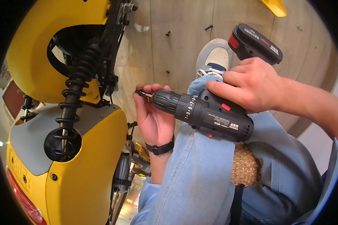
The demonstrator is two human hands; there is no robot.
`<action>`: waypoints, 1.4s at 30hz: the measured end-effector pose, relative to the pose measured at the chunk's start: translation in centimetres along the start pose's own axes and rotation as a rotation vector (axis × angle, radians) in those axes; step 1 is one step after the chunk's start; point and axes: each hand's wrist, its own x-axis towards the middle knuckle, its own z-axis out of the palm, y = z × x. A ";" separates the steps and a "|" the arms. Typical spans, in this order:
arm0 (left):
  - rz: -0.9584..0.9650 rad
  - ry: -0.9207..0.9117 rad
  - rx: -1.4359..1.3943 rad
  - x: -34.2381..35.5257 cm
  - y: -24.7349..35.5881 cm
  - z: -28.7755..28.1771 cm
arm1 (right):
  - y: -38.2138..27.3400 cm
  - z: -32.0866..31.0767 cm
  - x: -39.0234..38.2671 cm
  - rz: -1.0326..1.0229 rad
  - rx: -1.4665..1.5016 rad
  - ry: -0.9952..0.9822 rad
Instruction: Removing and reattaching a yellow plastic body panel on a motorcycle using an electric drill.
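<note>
A black cordless drill (219, 118) lies across in front of me, its chuck pointing left and its body over my jeans. My right hand (257, 86) is wrapped round its handle, with the battery pack (255, 43) sticking out beyond the fist. From the chuck a short silver bit (147, 94) reaches to a small black screw (139, 92) at its tip. The thumb and fingers of my left hand (157, 122) pinch that screw, while the palm sits open below the chuck. The fingers partly hide the screw.
At left stands a yellow scooter-like vehicle body (90, 168) with a grey panel, a red light (24, 197) and a black coil-spring shock absorber (73, 88). Black screws (168, 33) lie scattered on the wooden floor (184, 22). A yellow part (276, 7) lies at the far right.
</note>
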 end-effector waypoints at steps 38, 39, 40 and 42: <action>0.454 0.534 0.756 0.8 3.2 -0.7 | -1.2 13.4 9.6 -0.005 0.239 0.165; 0.453 0.532 0.757 0.8 3.1 -0.6 | -1.2 13.4 9.6 -0.004 0.239 0.167; 0.461 0.538 0.743 0.9 3.0 -0.4 | -1.2 13.4 9.6 -0.007 0.237 0.172; 0.469 0.541 0.731 0.9 2.9 -0.3 | -1.3 13.3 9.7 -0.009 0.234 0.178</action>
